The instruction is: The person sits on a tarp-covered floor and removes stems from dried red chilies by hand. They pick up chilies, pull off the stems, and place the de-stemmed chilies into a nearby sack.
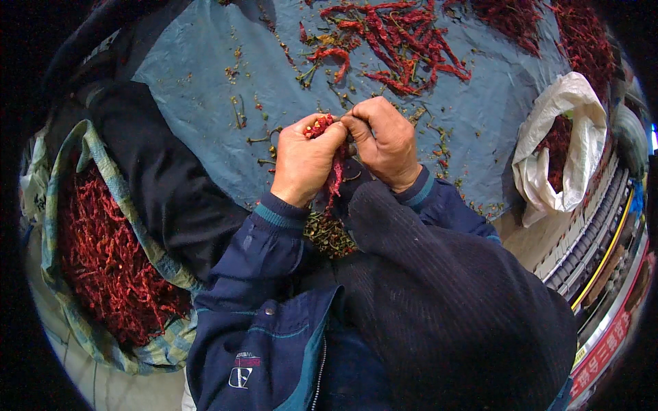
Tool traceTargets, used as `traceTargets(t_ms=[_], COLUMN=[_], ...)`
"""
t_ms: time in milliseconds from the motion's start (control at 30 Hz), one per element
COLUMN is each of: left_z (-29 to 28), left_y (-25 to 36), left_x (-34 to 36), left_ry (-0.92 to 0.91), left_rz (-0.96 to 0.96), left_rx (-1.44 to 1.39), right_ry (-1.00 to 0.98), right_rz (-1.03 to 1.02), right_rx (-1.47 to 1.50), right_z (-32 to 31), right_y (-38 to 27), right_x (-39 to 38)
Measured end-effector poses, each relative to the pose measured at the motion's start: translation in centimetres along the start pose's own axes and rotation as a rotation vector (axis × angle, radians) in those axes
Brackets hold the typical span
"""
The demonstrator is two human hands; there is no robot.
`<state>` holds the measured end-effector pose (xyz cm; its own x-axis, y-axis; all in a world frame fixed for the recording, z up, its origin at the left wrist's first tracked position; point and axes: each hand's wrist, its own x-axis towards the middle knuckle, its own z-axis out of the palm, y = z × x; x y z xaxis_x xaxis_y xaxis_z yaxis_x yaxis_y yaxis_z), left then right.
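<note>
My left hand (301,161) is closed round dried red chillies (335,175), whose wrinkled ends hang below the fist while a broken, seedy bit shows at its top. Against its thumb, the right hand (385,140) pinches with thumb and forefinger at the upper end; what lies in that pinch is too small to make out. Both hands are over the near edge of a blue sheet (185,109). Loose dried chillies (391,44) lie beyond them on the sheet. Snapped-off stems (325,233) are heaped below the hands, between my legs.
A checked cloth sack (89,144) full of dried chillies stands open at my left. To the right is an open white woven sack (541,185) with chillies inside. More chilli piles (507,17) lie at the far right. Stems and seeds are scattered over the sheet.
</note>
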<state>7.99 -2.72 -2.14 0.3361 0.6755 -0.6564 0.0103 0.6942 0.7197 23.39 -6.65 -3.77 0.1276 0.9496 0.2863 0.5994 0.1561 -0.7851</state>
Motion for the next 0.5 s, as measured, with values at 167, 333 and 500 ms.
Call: traceTargets(t_ms=[167, 333, 500], left_z=[-3.5, -3.7, -3.2], left_y=[1.1, -0.3, -0.6], left_x=[-0.5, 0.2, 0.2], left_ry=[-0.405, -0.225, -0.058], left_rz=[0.111, 0.003, 0.006], left_rx=[0.289, -0.168, -0.207], right_ry=[-0.633, -0.625, -0.182], right_rz=[0.815, 0.513, 0.029], right_rx=[0.861, -0.021, -0.395], right_z=[-3.0, -2.2, 1.3], right_y=[0.0, 3.2, 6.6], right_x=[1.5, 4.2, 7.3])
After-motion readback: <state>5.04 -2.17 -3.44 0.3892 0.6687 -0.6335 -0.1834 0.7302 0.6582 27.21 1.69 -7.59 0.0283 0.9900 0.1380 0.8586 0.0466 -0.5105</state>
